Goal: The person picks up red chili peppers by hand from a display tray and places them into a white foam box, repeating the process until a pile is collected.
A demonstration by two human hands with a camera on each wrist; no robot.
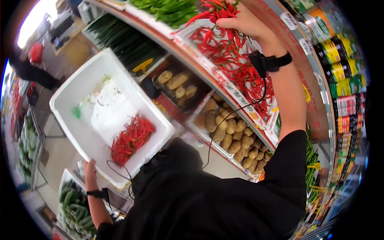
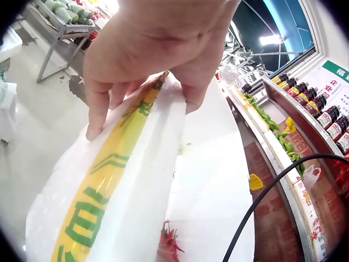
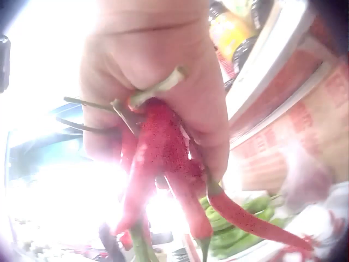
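Note:
My right hand (image 1: 236, 20) is raised over the shelf tray of red chillies (image 1: 240, 68) and grips a bunch of red chillies (image 1: 218, 12); the right wrist view shows the fingers (image 3: 207, 109) curled round the red chillies (image 3: 163, 158), stems poking out. My left hand (image 1: 90, 168) holds the near rim of a white foam box (image 1: 80, 92). A pile of red chillies (image 1: 132, 138) lies in one corner of that box. In the left wrist view the thumb and fingers (image 2: 98, 103) pinch the box edge (image 2: 136, 164), which carries a yellow and green band.
Shelf trays hold green peppers (image 1: 172, 10), cucumbers (image 1: 124, 40) and potatoes (image 1: 232, 132). Bottled sauces (image 1: 340, 68) line the upper right shelves. More cucumbers (image 1: 74, 208) lie in a crate by my left arm. A person in black (image 1: 28, 70) stands in the aisle at far left.

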